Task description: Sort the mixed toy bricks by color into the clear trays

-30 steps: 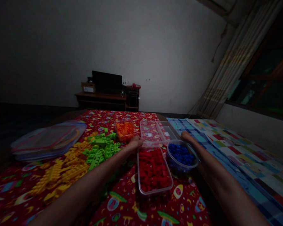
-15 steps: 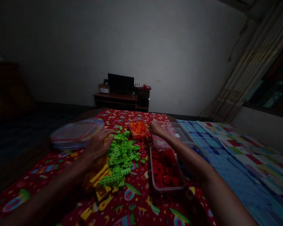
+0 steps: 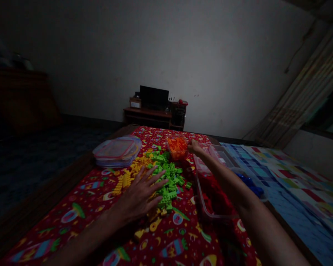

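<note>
My left hand (image 3: 143,194) is open, its fingers spread low over the piles of yellow bricks (image 3: 123,183) and green bricks (image 3: 170,173). Whether the palm presses on them I cannot tell. At the far end of the piles, my right hand (image 3: 194,146) is closed on the right side of a clear plastic box (image 3: 170,157) filled with orange bricks (image 3: 178,144). That box looks tilted toward me. Beneath my right forearm sits a clear box of red bricks (image 3: 212,194). Blue bricks (image 3: 251,184) lie in another clear container just right of it.
Several stacked clear lids (image 3: 116,149) lie at the far left of the red patterned cloth (image 3: 166,229). An open clear container (image 3: 224,157) stands behind the red bricks. A blue checked sheet (image 3: 283,214) covers the right side. A desk with a monitor (image 3: 154,96) stands by the wall.
My left hand has moved right and nearer to me, its fingers now spread. My right hand now grips the orange-brick box, which has tipped. The whole view has shifted.
</note>
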`<state>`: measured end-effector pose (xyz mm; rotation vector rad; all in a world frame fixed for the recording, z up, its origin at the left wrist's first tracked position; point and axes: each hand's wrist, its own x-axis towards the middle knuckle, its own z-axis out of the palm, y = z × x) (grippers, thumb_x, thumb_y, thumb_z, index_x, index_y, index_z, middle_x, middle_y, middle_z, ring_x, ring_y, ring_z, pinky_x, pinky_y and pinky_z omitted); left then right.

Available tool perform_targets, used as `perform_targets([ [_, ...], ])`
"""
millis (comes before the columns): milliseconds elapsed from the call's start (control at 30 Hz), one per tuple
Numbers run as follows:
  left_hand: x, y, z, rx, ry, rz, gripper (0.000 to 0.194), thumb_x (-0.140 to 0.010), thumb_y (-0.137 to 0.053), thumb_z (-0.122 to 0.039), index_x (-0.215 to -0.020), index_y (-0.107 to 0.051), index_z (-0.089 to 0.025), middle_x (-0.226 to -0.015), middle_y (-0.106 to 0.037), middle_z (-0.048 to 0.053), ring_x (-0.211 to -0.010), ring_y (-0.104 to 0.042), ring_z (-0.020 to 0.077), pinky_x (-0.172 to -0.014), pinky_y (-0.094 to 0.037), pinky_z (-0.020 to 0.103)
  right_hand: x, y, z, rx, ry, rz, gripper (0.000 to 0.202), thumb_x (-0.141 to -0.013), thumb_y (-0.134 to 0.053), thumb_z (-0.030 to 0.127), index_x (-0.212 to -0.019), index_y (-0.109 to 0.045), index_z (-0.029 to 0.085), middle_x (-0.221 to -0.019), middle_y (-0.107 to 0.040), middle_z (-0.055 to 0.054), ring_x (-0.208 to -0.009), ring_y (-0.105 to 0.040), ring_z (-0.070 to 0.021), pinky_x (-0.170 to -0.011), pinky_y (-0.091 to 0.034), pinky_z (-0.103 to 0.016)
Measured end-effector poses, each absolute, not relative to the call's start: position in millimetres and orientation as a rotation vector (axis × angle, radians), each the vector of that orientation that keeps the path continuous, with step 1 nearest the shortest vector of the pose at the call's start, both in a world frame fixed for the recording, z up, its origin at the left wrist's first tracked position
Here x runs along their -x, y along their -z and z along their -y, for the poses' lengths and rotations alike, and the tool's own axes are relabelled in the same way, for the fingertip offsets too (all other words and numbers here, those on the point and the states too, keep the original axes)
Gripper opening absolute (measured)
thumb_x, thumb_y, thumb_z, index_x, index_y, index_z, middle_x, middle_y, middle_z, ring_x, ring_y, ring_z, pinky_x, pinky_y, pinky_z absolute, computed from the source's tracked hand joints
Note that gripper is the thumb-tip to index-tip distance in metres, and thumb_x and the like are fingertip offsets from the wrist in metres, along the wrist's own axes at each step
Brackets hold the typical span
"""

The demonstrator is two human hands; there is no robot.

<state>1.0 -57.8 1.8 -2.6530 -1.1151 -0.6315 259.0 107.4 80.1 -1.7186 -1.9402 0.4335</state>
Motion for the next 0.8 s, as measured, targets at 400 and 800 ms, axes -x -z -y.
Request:
perform_targets([
  [400, 9.9, 23.5, -5.9, 2.650, 0.631, 1.596, 0.032, -0.089, -0.047, -0.042, -0.105, -0.069, -0.025, -0.115, -0.069, 0.006, -0.122, -0.051, 0.0285, -0.108, -0.033, 0.053, -255.2, -96.9, -75.5, 1.558, -0.346, 2.125, 0.012, -0.062, -0.040, 0.009, -0.057, -0.049, 0.015, -0.049, -0.037, 0.005, -0.051, -0.033, -0.0074, -0.049, -0.021, -0.022],
  [800, 69.5, 31.1, 39.7, 2.732, 0.601, 1.551, 0.048, -0.093, -0.035, -0.049, -0.126, -0.059, -0.024, -0.130, -0.061, 0.007, -0.128, -0.045, 0.0283, -0.109, -0.033, 0.050, -226.0, -90.7, -24.0, 1.127, 0.071, 2.525, 0.028, -0.081, -0.036, 0.005, -0.096, -0.059, 0.013, -0.081, -0.059, -0.006, -0.070, -0.049, -0.0139, -0.066, -0.042, -0.025],
])
